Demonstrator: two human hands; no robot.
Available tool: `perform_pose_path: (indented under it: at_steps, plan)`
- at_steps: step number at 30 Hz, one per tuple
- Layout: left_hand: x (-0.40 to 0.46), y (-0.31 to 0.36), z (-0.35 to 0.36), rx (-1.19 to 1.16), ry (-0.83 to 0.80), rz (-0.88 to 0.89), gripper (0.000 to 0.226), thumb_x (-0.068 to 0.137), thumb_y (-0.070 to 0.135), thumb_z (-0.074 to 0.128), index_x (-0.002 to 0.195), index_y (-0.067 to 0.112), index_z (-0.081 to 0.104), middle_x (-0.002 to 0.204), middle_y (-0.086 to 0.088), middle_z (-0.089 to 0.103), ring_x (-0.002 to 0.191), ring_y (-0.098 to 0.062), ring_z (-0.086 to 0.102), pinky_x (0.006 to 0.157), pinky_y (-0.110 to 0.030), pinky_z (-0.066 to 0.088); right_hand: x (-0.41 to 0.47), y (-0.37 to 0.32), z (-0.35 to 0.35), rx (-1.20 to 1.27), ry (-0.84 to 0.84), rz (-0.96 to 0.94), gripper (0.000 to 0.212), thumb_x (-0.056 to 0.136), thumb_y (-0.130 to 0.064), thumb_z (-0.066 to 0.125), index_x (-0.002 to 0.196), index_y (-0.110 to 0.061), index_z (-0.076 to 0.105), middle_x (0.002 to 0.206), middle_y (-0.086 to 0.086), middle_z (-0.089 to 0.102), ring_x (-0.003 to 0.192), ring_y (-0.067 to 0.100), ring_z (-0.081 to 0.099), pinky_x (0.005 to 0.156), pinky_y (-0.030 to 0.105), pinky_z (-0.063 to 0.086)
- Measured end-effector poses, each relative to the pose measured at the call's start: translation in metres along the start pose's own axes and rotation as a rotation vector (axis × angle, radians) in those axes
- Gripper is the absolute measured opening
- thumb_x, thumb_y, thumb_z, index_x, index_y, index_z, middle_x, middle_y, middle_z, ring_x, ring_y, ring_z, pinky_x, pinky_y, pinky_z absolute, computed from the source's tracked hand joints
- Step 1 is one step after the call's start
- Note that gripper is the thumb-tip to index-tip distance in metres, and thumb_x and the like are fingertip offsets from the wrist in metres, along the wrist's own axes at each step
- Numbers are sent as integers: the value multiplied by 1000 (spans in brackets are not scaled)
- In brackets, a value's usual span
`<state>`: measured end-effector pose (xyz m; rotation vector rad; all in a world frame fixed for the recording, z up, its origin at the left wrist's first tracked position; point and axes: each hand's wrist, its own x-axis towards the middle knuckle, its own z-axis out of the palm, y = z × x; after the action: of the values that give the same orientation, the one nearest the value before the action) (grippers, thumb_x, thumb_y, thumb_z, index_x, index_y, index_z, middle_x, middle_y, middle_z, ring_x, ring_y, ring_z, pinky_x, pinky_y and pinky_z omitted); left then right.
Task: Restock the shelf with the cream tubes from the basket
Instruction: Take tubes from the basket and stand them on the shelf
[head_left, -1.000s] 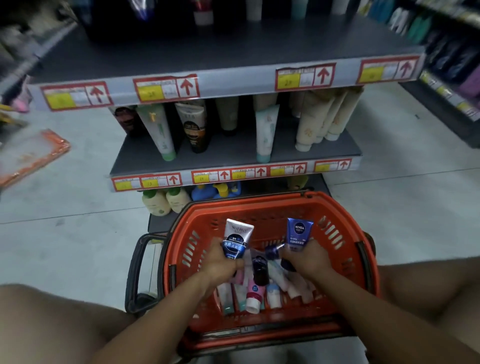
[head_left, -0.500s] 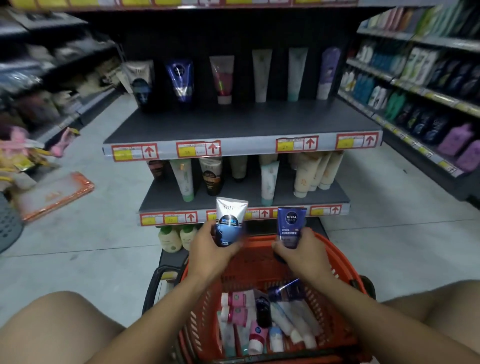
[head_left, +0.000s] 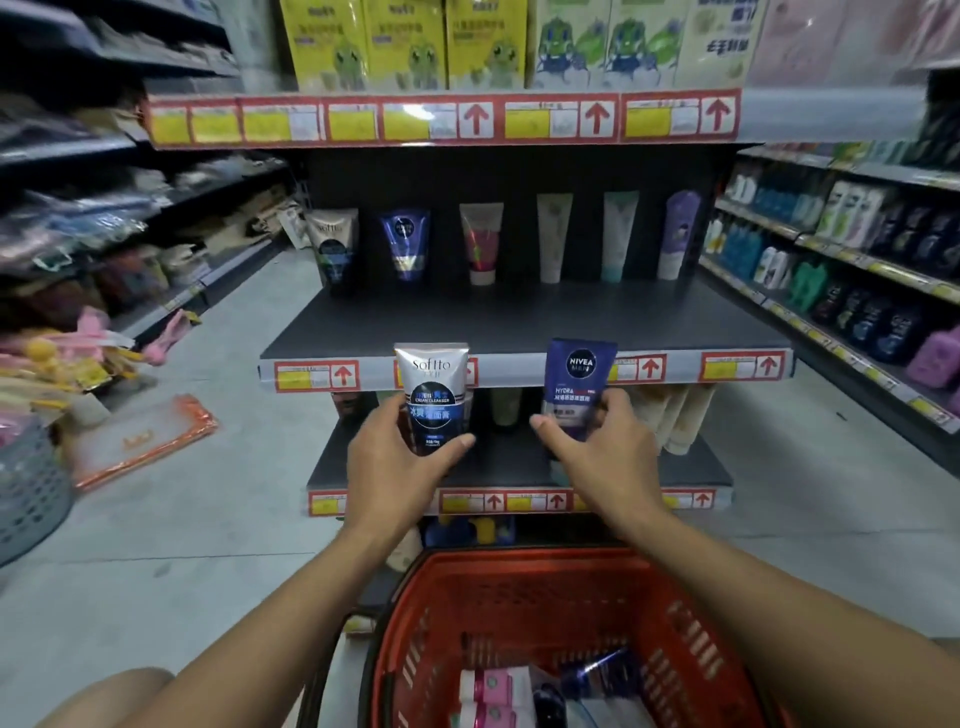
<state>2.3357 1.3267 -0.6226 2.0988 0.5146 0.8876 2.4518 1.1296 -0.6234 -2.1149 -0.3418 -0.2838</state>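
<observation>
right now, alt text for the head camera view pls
Both hands hold cream tubes up before a dark shelf: the left hand grips a white Softto tube, the right hand a blue Nivea Men tube. Six tubes stand along the shelf's back; a red basket of tubes sits below.

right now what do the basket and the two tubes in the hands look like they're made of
Basket: orange-red rigid moulded plastic, judging by its slotted walls and dull sheen.
White tube in the left hand: likely soft glossy plastic with a flat crimped top.
Blue tube in the right hand: apparently the same, printed, slightly shiny.
</observation>
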Motion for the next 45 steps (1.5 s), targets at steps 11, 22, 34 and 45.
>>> perform_pose_path:
  at_steps: [11, 22, 34, 45]
  plan:
    - [110, 19, -21, 93, 111, 77, 70, 73, 51, 91, 130, 24, 61, 120, 7, 69, 106, -9, 66, 85, -22, 55, 86, -75, 23, -7, 43, -136, 62, 72, -66, 78, 112, -27, 52, 109, -6, 69, 98, 17, 67, 84, 45, 58]
    - [172, -1, 6, 209, 83, 0, 68, 69, 50, 94, 118, 17, 60, 115, -5, 70, 107, -27, 67, 88, -43, 56, 137, -71, 61, -111, 19, -116, 62, 75, -66, 77, 109, -21, 51, 106, 0, 69, 94, 27, 67, 68, 32, 44]
    - [168, -1, 7, 378, 102, -46, 65, 72, 59, 85, 120, 21, 62, 109, -3, 75, 102, -29, 69, 82, -42, 58, 141, -77, 76, -447, -100, -141, 55, 74, -72, 67, 103, -25, 63, 101, -2, 70, 92, 25, 67, 82, 39, 55]
    - [231, -44, -45, 508, 25, -232, 78, 71, 62, 86, 130, 21, 54, 123, -7, 71, 111, -34, 68, 78, -38, 52, 160, -132, 143, -403, -279, -148, 57, 72, -69, 75, 108, -26, 67, 107, -3, 73, 95, 22, 69, 78, 34, 55]
